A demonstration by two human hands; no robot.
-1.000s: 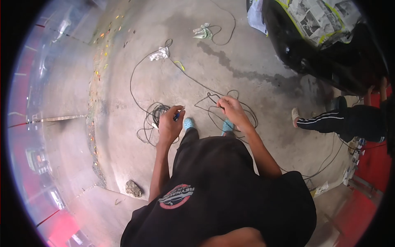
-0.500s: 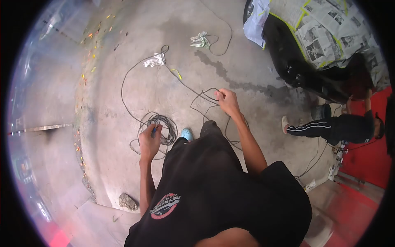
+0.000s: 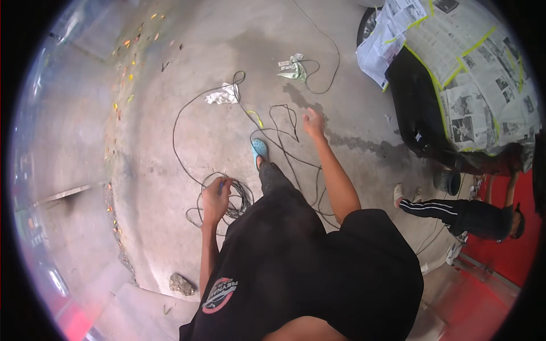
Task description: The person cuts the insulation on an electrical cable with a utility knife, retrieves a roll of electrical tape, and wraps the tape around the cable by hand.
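Observation:
My left hand [image 3: 216, 199] is closed on a dark cable, and a small blue bit shows at its fingers. The cable's coil [image 3: 242, 202] hangs or lies just beside that hand; which of the two I cannot tell. From there the cable loops out over the concrete floor. My right hand [image 3: 314, 123] is off the cable, its fingers loosely curled and apart, with nothing visible in them. Just left of it are loose bends of cable [image 3: 296, 136]. A blue clog [image 3: 260, 149] on my foot stands close to the cable strands.
Crumpled white paper [image 3: 223, 95] and a greenish-white bundle [image 3: 293, 67] lie on the floor [image 3: 151, 165]. At right are a newspaper-covered car [image 3: 460, 119], a dark bucket [image 3: 447, 183] and another person [image 3: 483, 219]. A rock [image 3: 181, 284] sits at lower left.
My right hand has let go of the cable and moved slightly upward in view. My clogged foot has stepped forward among the strands. The left hand keeps its hold; the view has shifted.

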